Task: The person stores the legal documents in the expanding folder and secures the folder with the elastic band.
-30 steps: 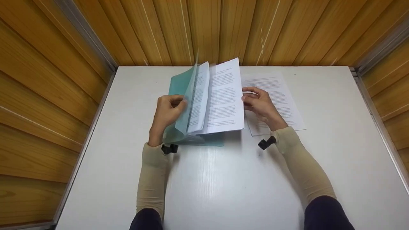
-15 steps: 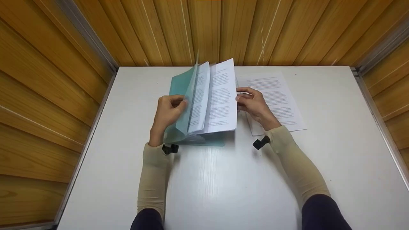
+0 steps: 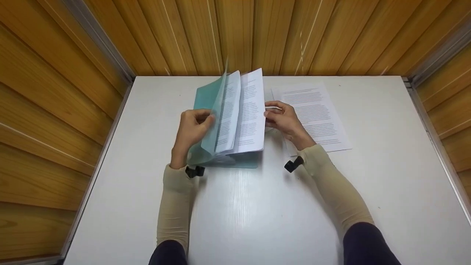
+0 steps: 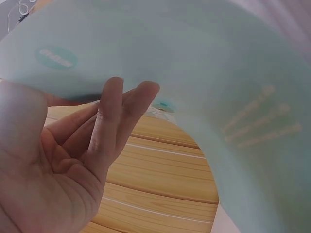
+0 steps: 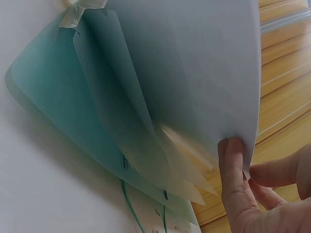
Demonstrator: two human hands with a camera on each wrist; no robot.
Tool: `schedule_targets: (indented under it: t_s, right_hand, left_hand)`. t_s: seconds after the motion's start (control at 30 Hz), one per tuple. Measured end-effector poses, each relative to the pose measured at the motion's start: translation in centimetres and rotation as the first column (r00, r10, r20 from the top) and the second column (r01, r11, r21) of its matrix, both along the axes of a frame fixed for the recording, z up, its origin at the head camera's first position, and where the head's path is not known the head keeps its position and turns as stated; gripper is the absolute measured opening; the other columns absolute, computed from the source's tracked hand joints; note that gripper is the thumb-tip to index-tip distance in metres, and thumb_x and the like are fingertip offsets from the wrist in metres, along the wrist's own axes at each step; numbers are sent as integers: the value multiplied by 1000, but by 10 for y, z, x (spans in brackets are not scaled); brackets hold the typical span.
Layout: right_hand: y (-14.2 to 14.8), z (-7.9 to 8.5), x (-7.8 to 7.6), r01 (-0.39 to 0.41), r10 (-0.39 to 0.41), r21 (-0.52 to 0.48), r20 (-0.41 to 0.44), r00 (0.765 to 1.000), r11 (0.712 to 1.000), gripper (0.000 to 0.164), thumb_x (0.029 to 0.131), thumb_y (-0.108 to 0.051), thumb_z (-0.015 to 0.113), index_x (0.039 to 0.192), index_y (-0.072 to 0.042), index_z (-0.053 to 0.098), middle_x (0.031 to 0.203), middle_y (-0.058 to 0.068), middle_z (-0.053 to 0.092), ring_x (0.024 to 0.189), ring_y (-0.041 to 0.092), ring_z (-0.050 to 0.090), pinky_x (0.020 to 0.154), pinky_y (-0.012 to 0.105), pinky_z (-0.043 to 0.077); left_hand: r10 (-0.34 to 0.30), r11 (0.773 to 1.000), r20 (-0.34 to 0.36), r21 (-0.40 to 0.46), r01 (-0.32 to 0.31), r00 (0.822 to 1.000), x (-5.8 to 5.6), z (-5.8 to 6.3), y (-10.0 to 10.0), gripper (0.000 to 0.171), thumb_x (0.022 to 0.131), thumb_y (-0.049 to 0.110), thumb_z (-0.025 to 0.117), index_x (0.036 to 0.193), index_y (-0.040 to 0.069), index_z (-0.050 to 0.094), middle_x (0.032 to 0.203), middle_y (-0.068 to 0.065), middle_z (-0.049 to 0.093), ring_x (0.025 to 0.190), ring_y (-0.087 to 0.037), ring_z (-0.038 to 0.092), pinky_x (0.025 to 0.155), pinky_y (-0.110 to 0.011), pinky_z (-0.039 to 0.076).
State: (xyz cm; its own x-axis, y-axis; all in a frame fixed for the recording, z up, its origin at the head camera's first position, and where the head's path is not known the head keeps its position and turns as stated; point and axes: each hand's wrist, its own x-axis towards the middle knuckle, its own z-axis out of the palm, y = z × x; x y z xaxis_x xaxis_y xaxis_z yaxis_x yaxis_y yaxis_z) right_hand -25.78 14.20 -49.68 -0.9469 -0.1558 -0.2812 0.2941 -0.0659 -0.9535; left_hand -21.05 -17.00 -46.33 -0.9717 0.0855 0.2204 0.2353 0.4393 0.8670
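A teal translucent folder [image 3: 210, 94] stands partly opened on the table, its front cover lifted toward the left. My left hand [image 3: 192, 127] pinches the edge of that cover; in the left wrist view the translucent cover [image 4: 160, 43] bends over the fingers. Inside the folder, printed sheets [image 3: 229, 106] lean beside the cover. My right hand [image 3: 285, 119] pinches the right edge of an upright printed sheet [image 3: 252, 117]. Seen from the right wrist, the pale back of this sheet [image 5: 194, 63] rises from the folder, thumb and fingers at its edge.
Another printed sheet [image 3: 320, 117] lies flat on the white table [image 3: 239, 213], right of the folder and partly under the right hand. Wood-panelled walls [image 3: 235, 36] stand behind the table and at both sides. Teal elastic cords [image 5: 127, 199] show at the folder's edge.
My right hand has moved left, carrying the edge of the upright printed sheet toward the folder. My left hand and the cover have stayed nearly still.
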Motion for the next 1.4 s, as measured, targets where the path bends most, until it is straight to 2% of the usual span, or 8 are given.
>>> schedule_targets:
  t_s: [0.3,0.63,0.93,1.1,1.27,1.4]
  right_hand:
    - [-7,-3,1,-18,18,18,-8,1000,1000,39,102,2,64,141,-2,60,117,13,74,90,18,76,78,30,63]
    - [-16,-6,1,-27,27,10,-11,1000,1000,39,101,2,66,139,-1,61,113,11,74,88,18,77,78,30,63]
    - [-25,-11,-1,-37,37,10,-10,999,999,39,100,3,67,138,0,61,111,11,74,86,16,77,78,30,63]
    - [-29,-13,0,-37,38,52,-22,999,998,38,100,3,68,138,0,63,115,15,74,87,16,77,79,31,64]
    - [-33,-13,1,-25,35,126,-82,996,992,36,99,2,68,136,0,65,117,18,73,90,17,77,83,34,64]
    - [-38,-12,1,-19,36,147,-112,993,989,36,98,2,69,134,1,66,117,19,71,88,17,76,83,36,64]
  left_hand:
    - [-1,1000,-7,14,1,1000,0,-3,-2,23,97,8,69,113,-1,82,103,-13,82,80,-21,76,72,-28,58]
    - [0,1000,-22,-12,0,1000,0,-3,-1,24,96,9,69,114,-3,81,105,-16,81,84,-25,78,77,-39,61]
    - [-3,1000,-19,-3,2,1000,0,-4,-1,23,96,8,70,113,-3,81,103,-16,81,82,-23,77,75,-33,60]
    - [-9,1000,-25,-7,8,1000,0,-5,-1,23,97,8,69,113,-3,82,102,-16,81,82,-22,77,75,-33,60]
    - [-8,1000,-30,-4,8,1000,0,-3,-1,23,97,8,70,113,-2,82,103,-15,81,81,-22,77,75,-33,60]
    - [-6,1000,-34,-4,6,999,-1,-3,-1,22,97,8,70,112,-3,82,102,-15,81,81,-24,77,74,-33,60]
